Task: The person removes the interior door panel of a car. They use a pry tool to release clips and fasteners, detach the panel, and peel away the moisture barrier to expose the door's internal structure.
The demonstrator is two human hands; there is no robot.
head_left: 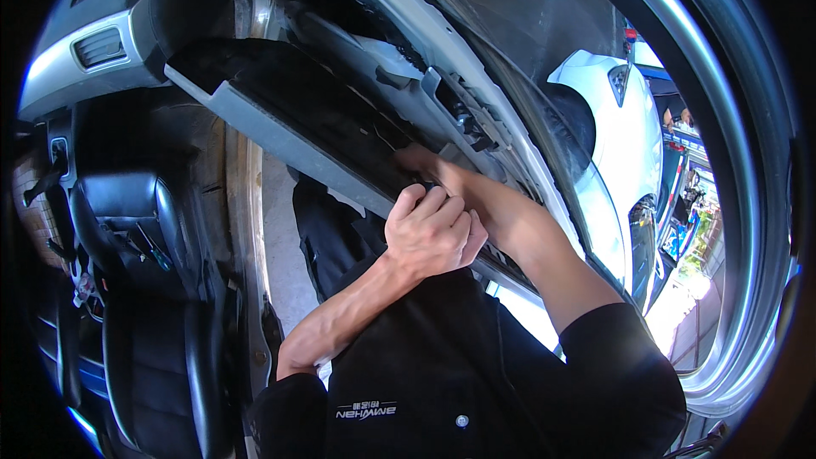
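Observation:
A dark door trim panel (293,157) with a grey upper edge leans away from the bare metal car door (501,76). My left hand (432,229) is closed round the near end of that panel, knuckles up. Crossing beyond it, my right forearm reaches into the gap between panel and door. My right hand (416,159) is in shadow there, its fingers mostly hidden, so what it touches cannot be made out. An inner handle piece (455,106) sits on the door side, close to my right forearm.
A black leather seat (136,246) with a small tool (159,257) on it is at left, below the dashboard (102,59). The door's window frame (739,119) arcs along the right. Beyond it stands a white car (608,127).

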